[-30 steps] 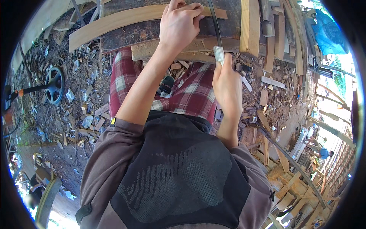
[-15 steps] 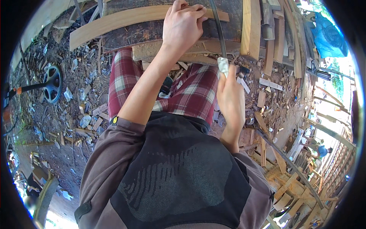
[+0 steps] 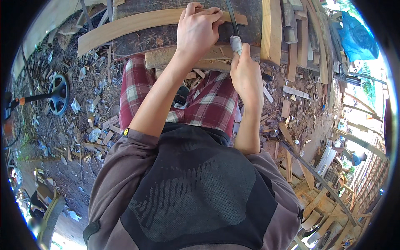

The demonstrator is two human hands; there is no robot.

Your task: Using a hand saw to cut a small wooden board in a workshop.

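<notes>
A curved, pale wooden strip (image 3: 133, 24) lies across the dark, worn bench top (image 3: 154, 39). My left hand (image 3: 197, 33) presses on it with bent fingers, close to its right end. My right hand (image 3: 247, 75) is wrapped around the whitish, wrapped handle (image 3: 236, 43) of a long, narrow dark metal blade (image 3: 231, 18). The blade points away from me and crosses the strip just right of my left fingers. Whether it is a saw or a file I cannot tell. Its far end leaves the view at the top.
A thick light plank (image 3: 272, 33) stands at the bench's right, with several wood offcuts (image 3: 293, 54) beyond it. A blue plastic sheet (image 3: 358, 37) is at the far right. Scraps litter the ground around my legs (image 3: 210, 100). To the left is a black spoked wheel (image 3: 58, 95).
My right hand has pushed the blade forward, away from me, and slightly left. My left hand stays on the strip, almost unmoved.
</notes>
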